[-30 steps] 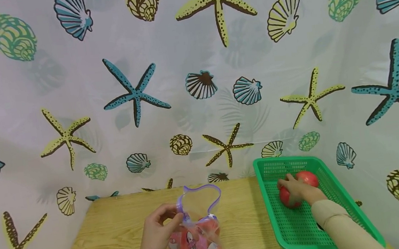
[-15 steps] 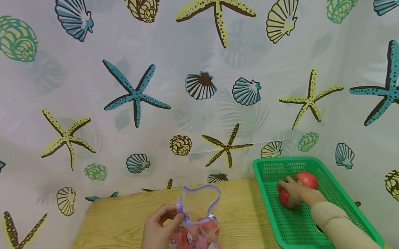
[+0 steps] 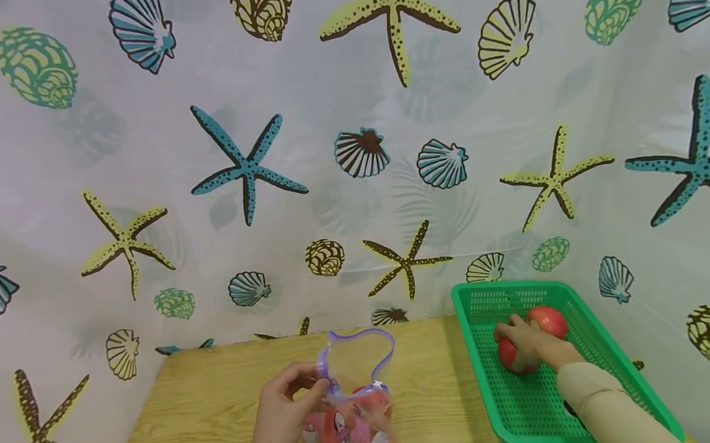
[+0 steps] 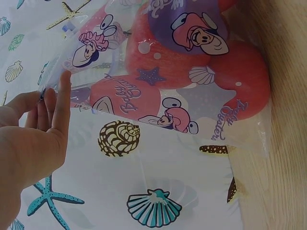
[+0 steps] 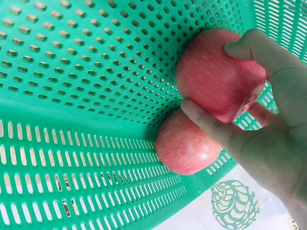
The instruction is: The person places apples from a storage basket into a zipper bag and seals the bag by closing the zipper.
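My left hand (image 3: 284,409) pinches the purple-edged mouth of a clear plastic zip bag (image 3: 351,431) printed with pink and purple cartoon figures. The bag stands on the table with its mouth spread open. Through its wall in the left wrist view show several red, apple-like fruits (image 4: 242,79). Over at the right, my right hand (image 3: 526,342) is inside a green basket (image 3: 486,395), gripping a red apple (image 5: 211,72) with thumb and fingers around it. A second apple (image 5: 184,146) lies against the basket wall beside it, close to the index finger.
The wooden table (image 3: 200,418) carries both the bag and the basket, with bare wood between them. A white curtain (image 3: 341,208) printed with shells and starfish hangs behind and along the sides. The basket's raised rim surrounds the right hand.
The head view has shifted very slightly. Both hands, the bag and the apples stay practically where they were, with the right hand on the same apple throughout.
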The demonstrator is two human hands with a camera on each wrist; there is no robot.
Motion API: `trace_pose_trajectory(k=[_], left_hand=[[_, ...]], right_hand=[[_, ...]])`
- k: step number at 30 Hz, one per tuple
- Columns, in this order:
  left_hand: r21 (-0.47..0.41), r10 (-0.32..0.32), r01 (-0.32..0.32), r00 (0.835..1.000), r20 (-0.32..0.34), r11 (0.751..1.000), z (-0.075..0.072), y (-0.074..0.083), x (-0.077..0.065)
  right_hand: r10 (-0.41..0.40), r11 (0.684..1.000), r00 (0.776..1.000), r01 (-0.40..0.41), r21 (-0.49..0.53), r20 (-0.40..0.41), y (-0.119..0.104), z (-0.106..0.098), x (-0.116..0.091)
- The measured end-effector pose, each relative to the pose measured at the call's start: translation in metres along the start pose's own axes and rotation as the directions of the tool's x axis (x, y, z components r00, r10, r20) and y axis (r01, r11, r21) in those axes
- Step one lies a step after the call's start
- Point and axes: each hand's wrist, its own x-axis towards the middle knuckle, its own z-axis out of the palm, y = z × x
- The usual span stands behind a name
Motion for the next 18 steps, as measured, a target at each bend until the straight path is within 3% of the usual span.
trace_pose_trajectory(k=[18], left_hand=[[0.003,-0.019,0.019,1.000,0.021,1.000,-0.0015,-0.0022,0.0006]], right_hand=[[-0.029,1.000,0.999,0.029,-0.004,-0.042,-0.0002,-0.0094,-0.0054]])
